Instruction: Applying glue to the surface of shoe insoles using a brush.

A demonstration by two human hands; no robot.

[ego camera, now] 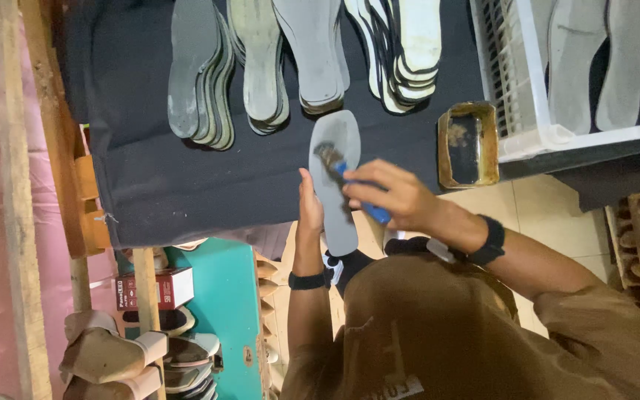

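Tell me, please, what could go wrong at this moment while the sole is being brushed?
The grey insole juts past the black table edge, steadied only by the left hand, so it might slip. The brush in the right hand could smear onto the cloth. The glue tin sits near the edge.

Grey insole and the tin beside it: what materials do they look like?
Grey insole: probably foam or fibreboard, matte, flat and thin with a wet smear under the brush. Tin: looks like metal, rim rusty brown and glue-stained.
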